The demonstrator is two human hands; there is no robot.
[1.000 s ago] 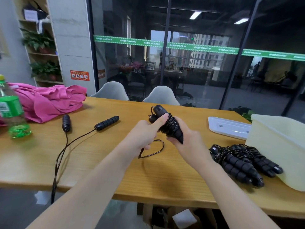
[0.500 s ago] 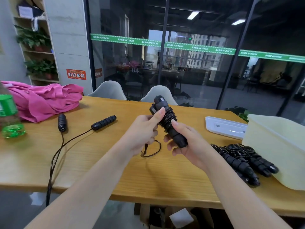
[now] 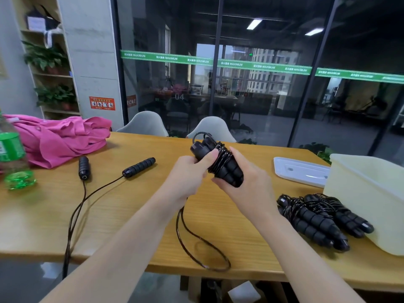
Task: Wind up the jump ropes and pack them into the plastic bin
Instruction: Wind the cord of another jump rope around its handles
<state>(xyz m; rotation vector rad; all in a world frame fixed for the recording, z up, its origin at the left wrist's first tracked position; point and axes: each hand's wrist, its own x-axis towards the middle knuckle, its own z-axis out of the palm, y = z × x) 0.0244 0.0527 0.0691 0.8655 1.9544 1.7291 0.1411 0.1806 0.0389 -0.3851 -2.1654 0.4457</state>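
Both my hands hold a black jump rope [image 3: 220, 162] above the table's middle, its cord wound around the paired handles. My left hand [image 3: 188, 173] grips the upper end, thumb pressed on the coils. My right hand [image 3: 247, 182] cups the lower ends of the handles. A loose loop of its cord [image 3: 196, 239] trails from my left hand onto the table. Two wound ropes [image 3: 321, 219] lie beside the pale plastic bin [image 3: 369, 193] at the right. An unwound rope [image 3: 137, 167] lies at the left, cord hanging over the front edge.
A white bin lid [image 3: 299, 171] lies behind the bin. A pink garment [image 3: 61, 141] and a green bottle [image 3: 13, 158] sit at the table's left. Two grey chairs [image 3: 212, 130] stand behind the wooden table [image 3: 122, 215], in front of a glass wall.
The bundle stayed raised between my hands. The loose cord loop below my left hand now stretches longer across the table toward the front edge.
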